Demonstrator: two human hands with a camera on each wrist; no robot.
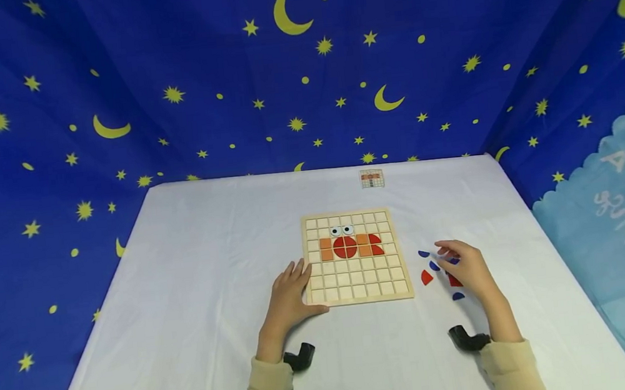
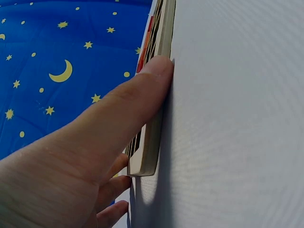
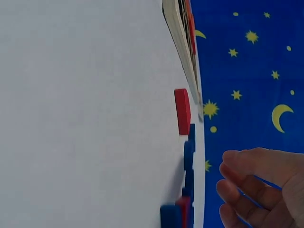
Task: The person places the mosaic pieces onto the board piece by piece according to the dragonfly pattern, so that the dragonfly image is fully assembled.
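Observation:
A wooden grid board (image 1: 359,286) lies on the table. On it are two round eye pieces (image 1: 342,230), a red circle (image 1: 345,247) of quarter pieces, orange squares (image 1: 326,249) and red pieces at the right. My left hand (image 1: 288,294) rests at the board's near left corner, its thumb along the front edge and its fingers against the left side. In the left wrist view the thumb (image 2: 137,90) presses the board's rim. To the right, my right hand (image 1: 466,268) hovers with loosely bent fingers over loose blue half-circles (image 1: 423,253) and red pieces (image 1: 426,277); nothing shows in its grasp.
A small pattern card (image 1: 372,178) lies beyond the board near the table's far edge. White cloth covers the table (image 1: 210,249). A blue curtain (image 1: 231,58) with moons and stars stands behind and at the sides.

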